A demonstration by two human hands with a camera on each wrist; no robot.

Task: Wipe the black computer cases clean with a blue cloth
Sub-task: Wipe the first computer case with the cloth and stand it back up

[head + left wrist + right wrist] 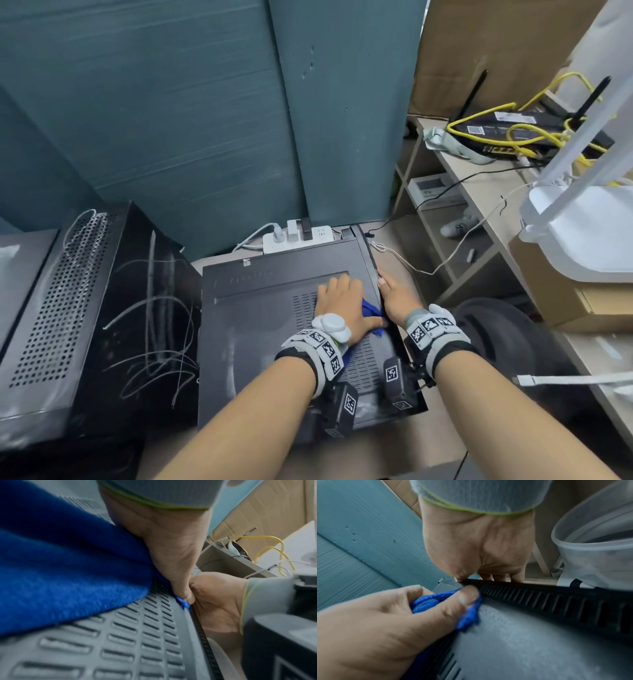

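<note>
Hands meet at right edge of computer case (260, 325): left hand (340, 301) bunches blue cloth (371, 308) under palm, thumb pinching a fold; right hand (399, 298) clamps the rim just beside. Long axis runs away from person; dusty panel lies leftward of cloth, left hand nearer.

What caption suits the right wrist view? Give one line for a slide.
The left hand presses a blue cloth to the dusty black computer case; the right hand grips its vented edge.
</note>
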